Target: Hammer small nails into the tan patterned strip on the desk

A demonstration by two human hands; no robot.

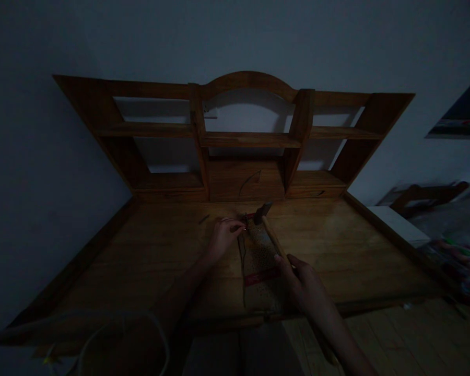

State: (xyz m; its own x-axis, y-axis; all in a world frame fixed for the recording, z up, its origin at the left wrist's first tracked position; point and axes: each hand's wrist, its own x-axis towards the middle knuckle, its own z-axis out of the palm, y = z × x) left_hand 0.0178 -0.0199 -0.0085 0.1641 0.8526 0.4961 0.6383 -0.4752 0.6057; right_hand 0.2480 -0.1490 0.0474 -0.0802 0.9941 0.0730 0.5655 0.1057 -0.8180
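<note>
My right hand (303, 279) is wrapped around the wooden handle of a hammer (274, 235). The hammer's dark head is raised near the far end of a flat, pale piece of board or cardboard (254, 290), which has dark specks and red bands. At that piece's far left edge, my left hand (225, 234) has its thumb and fingertips pinched together. Something thin and dark seems to stand at those fingertips, too small and dim to name. A short, dark, thin piece (204, 219) lies on the desk left of this hand.
The wooden desk (160, 245) carries a shelf unit (250, 140) along its back against the wall. A pale cable (141, 313) curves across the lower left. Beyond the right edge are a chair back (426, 193) and a white surface (399, 224). The room is dim.
</note>
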